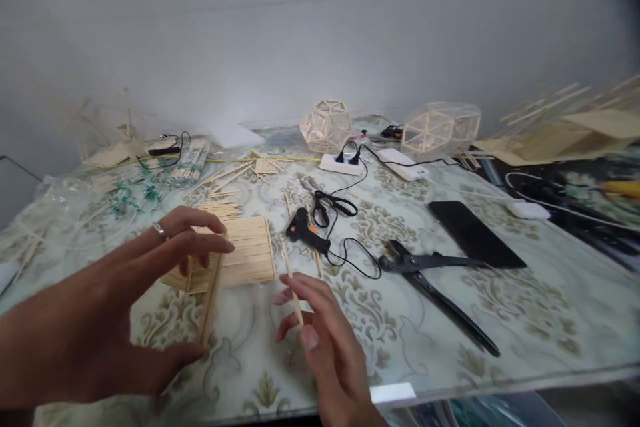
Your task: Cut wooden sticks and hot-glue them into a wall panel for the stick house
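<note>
My left hand (145, 273), with a ring on one finger, spans the near edge of a piece built from thin wooden sticks (247, 250). Its thumb presses the lower end of that edge and its fingers the upper end. Flat rows of sticks form the piece's face, which is partly hidden behind the fingers. To the right, my right hand (330, 347) pinches a single wooden stick (293, 290) between thumb and fingers, tilted upward and apart from the piece. A black glue gun (307, 230) lies just beyond this hand on the patterned tabletop.
Black scissors (330, 205), large black cutters (435, 280) and a black phone (475, 233) lie to the right. A power strip (341, 163) feeds cords across the table. Loose sticks (225, 177), packaged sticks (190, 163) and two geometric stick frames (326, 127) stand farther back.
</note>
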The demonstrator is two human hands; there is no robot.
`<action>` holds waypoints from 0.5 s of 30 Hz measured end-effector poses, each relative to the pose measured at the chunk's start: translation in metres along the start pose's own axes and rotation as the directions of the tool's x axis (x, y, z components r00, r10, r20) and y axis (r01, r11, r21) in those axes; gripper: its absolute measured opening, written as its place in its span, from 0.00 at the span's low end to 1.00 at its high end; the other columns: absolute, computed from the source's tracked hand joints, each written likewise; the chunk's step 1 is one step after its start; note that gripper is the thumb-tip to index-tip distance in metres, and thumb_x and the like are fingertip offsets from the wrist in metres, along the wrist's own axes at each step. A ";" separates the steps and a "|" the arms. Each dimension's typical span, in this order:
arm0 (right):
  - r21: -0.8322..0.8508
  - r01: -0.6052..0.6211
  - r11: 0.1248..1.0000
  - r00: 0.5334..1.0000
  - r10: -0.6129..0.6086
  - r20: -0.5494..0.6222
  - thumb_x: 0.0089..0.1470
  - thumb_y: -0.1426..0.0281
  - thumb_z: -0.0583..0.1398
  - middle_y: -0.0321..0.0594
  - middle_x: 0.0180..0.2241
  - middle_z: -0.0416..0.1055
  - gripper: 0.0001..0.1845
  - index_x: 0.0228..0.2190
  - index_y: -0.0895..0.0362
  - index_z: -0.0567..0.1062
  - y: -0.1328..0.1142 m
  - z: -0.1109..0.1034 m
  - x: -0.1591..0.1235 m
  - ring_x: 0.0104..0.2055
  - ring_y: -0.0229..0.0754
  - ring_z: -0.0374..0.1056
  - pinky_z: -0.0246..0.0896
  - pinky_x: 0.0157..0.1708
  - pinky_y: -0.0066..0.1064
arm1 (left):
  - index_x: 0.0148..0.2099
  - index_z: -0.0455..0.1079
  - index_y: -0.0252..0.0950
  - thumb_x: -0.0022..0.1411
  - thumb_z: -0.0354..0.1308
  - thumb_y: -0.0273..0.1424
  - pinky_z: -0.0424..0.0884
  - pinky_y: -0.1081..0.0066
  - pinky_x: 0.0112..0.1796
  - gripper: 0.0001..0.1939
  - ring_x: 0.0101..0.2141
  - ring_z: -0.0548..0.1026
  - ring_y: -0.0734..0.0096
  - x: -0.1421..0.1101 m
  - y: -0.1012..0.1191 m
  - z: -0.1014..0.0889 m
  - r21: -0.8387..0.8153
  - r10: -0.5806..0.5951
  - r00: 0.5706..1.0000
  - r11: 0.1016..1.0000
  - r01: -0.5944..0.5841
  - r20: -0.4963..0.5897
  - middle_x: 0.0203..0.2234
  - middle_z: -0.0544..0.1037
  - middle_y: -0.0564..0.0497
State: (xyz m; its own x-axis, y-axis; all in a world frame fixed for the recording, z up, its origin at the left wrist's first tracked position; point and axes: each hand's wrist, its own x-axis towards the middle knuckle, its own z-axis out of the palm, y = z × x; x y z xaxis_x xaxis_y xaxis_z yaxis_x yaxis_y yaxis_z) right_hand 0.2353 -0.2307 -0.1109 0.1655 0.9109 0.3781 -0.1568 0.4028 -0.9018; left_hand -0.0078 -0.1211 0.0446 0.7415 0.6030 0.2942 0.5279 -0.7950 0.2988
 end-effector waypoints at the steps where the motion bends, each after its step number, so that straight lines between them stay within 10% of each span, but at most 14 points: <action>1: -0.013 0.014 1.000 1.000 -0.014 -0.028 0.76 0.63 0.53 0.48 0.65 0.66 0.22 0.65 0.39 0.74 0.001 0.001 0.001 0.53 0.51 0.72 0.79 0.38 0.39 | 0.68 0.69 0.47 0.54 0.76 0.37 0.83 0.62 0.55 0.40 0.61 0.77 0.47 -0.002 -0.004 0.003 0.003 0.007 1.000 1.000 -0.007 0.027 0.65 0.73 0.45; 15: 0.084 -0.161 0.983 0.951 0.177 -0.254 0.70 0.58 0.64 0.47 0.60 0.70 0.17 0.58 0.40 0.82 0.001 0.019 -0.001 0.43 0.45 0.73 0.75 0.31 0.34 | 0.69 0.59 0.49 0.62 0.71 0.32 0.84 0.63 0.50 0.38 0.67 0.68 0.46 -0.014 -0.035 0.054 -0.312 0.019 1.000 0.950 -0.018 -0.001 0.64 0.68 0.42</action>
State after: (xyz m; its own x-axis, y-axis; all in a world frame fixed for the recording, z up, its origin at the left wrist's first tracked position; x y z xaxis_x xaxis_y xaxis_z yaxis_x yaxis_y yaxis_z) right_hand 0.2170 -0.2293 -0.1079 0.3765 0.9148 0.1465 -0.2623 0.2569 -0.9302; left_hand -0.0139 -0.1053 -0.0185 0.7512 0.5879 0.3003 0.3587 -0.7454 0.5619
